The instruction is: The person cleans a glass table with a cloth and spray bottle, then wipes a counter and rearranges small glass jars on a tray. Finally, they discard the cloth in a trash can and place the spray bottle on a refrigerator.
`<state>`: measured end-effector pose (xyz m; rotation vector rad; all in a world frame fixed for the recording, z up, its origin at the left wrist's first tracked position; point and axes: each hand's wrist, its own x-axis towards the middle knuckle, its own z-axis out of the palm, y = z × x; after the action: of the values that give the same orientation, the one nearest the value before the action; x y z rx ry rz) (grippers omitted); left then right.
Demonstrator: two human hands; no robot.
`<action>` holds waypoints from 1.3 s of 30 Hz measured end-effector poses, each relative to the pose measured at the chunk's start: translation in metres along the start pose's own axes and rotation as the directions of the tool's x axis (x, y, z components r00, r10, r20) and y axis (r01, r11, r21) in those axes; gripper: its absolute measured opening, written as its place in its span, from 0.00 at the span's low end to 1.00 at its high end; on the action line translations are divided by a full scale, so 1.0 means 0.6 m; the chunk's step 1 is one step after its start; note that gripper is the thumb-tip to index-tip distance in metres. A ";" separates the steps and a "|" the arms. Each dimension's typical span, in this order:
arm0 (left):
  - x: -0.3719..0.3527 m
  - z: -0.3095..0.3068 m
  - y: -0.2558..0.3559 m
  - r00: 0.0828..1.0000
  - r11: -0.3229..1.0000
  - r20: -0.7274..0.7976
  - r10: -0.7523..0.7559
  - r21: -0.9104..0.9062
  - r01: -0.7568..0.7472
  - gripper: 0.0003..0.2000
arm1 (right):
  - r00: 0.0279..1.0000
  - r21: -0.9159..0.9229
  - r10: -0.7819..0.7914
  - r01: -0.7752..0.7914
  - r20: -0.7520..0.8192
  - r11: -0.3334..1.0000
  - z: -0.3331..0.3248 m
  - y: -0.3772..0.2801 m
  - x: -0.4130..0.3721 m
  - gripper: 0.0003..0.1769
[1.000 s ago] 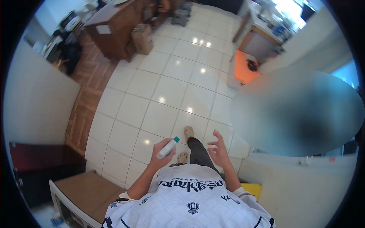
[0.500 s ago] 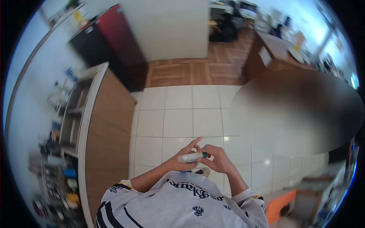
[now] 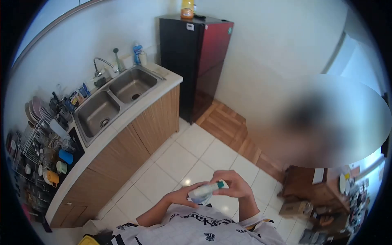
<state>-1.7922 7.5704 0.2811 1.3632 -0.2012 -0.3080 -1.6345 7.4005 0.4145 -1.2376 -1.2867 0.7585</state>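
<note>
A small whitish, see-through bottle [image 3: 201,191] with a green cap [image 3: 221,184] lies tilted between my hands, in front of my shirt. My left hand [image 3: 182,196] is closed around the body of the bottle from the left. At the cap end, my right hand [image 3: 236,185] is closed, with thumb and fingers at the green cap. The bottle's label is too blurred to read.
To the left runs a counter with a double sink [image 3: 134,84], a faucet [image 3: 102,63] and a dish rack [image 3: 34,141] full of dishes. A red and black fridge [image 3: 214,57] stands beyond it. At right are a wooden cabinet [image 3: 304,183] and a cardboard box [image 3: 295,209].
My view has swung left, bringing the sink and fridge toward the middle. The bottle stays in my hands, and its body now points more down to the left.
</note>
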 end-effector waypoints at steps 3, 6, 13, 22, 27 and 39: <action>0.082 -0.121 0.011 0.987 0.982 0.159 0.022 -0.187 0.008 0.58 | 0.990 0.071 -0.049 0.040 0.132 0.997 -0.082 0.002 0.100 0.15; 0.170 -0.180 0.037 0.957 0.769 0.290 0.009 -0.614 0.179 0.62 | 0.985 0.239 -0.116 0.083 0.127 0.967 -0.156 0.025 0.169 0.16; 0.371 -0.335 0.075 0.995 0.923 0.090 0.034 -0.384 0.003 0.52 | 0.963 0.309 0.035 0.050 -0.266 0.950 -0.346 0.125 0.243 0.26; 0.723 -0.451 0.224 0.726 0.932 -0.633 0.269 0.362 -0.030 0.38 | 0.904 0.105 0.108 -0.070 -0.414 0.992 -0.662 0.364 0.308 0.40; 0.863 -0.498 0.273 0.620 0.921 -0.683 0.386 0.318 -0.223 0.34 | 0.923 0.234 0.115 -0.029 -0.368 0.972 -0.842 0.360 0.444 0.43; 0.891 -0.859 0.457 0.544 0.744 -0.508 0.668 0.475 -0.471 0.28 | 0.820 -0.080 -0.337 0.340 -0.463 0.937 -1.273 0.272 0.819 0.41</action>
<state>-1.0971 7.9193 0.4277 1.5230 -0.0960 0.8129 -0.7733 7.7164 0.5132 -1.0596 -1.0503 0.1797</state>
